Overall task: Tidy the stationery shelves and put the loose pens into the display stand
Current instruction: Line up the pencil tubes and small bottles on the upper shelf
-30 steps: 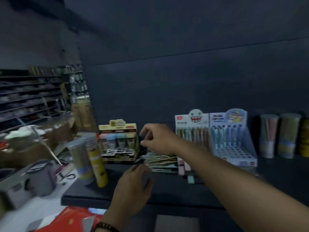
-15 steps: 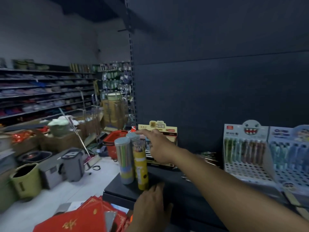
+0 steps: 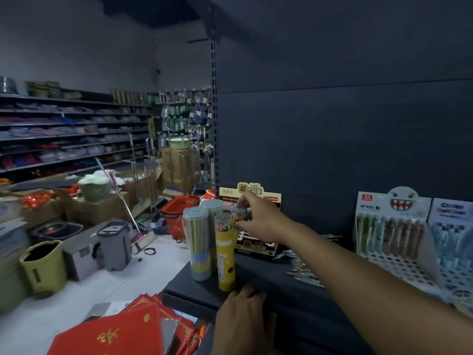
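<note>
Tall pencil tubes (image 3: pixel 198 242) stand at the shelf (image 3: pixel 268 285) corner. The left hand (image 3: pixel 243 319) rests on its edge, fingers relaxed. The right hand (image 3: pixel 258 221) is up behind them, its grip pinching a small clear tube (image 3: pixel 236 213). The loose pens (image 3: pixel 304 271) lie well right of it, beside the display stand (image 3: pixel 391 231).

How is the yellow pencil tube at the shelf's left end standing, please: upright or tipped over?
Upright: the yellow pencil tube stands on its base on the shelf, beside the grey-lidded tube.
</note>
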